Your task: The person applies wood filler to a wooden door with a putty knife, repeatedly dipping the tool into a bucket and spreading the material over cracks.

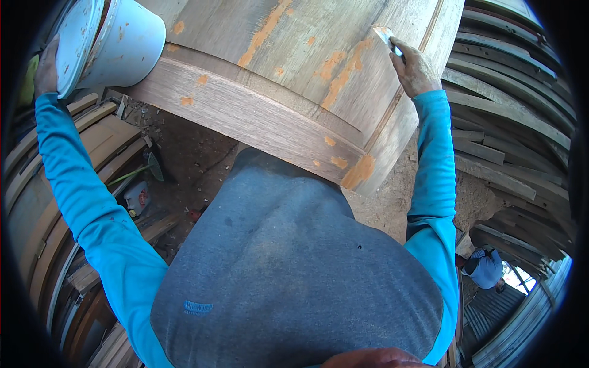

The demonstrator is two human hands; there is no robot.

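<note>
A flat scraper like a putty knife (386, 38) is gripped in my right hand (415, 69), its blade end smeared with orange filler and close to the surface of a wooden panel door (257, 104). Streaks and spots of orange filler (339, 83) mark the door's wood. At the far left my left hand (46, 69) is closed on the edge of a round white lid (78, 46). Right beside the lid a white bucket (130, 49) lies tilted at the door's corner, with filler smears on its side. What is inside the bucket is hidden.
Stacked timber boards (503, 92) line the right side. More wooden panels (101, 144) stand at the left, near a whitish container (137, 197) and a green-handled tool (154, 167) on the dirt ground. Another person (485, 268) is at the lower right, farther off.
</note>
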